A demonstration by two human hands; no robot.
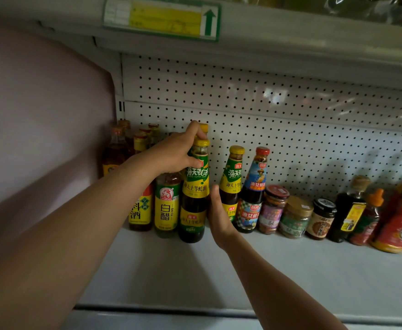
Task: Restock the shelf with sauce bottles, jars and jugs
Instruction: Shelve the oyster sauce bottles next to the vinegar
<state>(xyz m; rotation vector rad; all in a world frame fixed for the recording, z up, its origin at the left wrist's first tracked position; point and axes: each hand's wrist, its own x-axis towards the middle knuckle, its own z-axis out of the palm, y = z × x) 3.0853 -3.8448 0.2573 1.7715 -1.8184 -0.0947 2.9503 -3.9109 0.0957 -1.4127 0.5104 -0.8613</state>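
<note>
Oyster sauce bottle (194, 194), yellow-capped and dark, stands upright on the white shelf (219, 277) in the front row, its green-and-yellow Haday label reading "海天蚝油" above "海天上等蚝油". The left hand (178, 153) curls round its neck just under the cap, thumb on the near side. The right hand (219, 214) lies against the bottle's lower right side with the thumb pointing up and the palm touching the glass; how its fingers lie behind cannot be told.

Just left stands a white vinegar bottle (167, 206) marked "白醋" and "BAI CU", then a cooking wine bottle (141, 209) whose yellow label shows "料酒". Behind these, more yellow-capped bottles (143, 139) crowd the corner by the pegboard back panel (266, 110).

To the right stands a second Haday oyster sauce bottle (233, 179), then a red-capped oyster sauce bottle (253, 189) with a blue label picturing a figure in a hat. Further right come three squat jars (295, 210), a dark soy sauce bottle (350, 208) and a red jug (400, 215). Overhead hangs a yellow price tag (164, 19) with a green arrow; its print is blurred.
</note>
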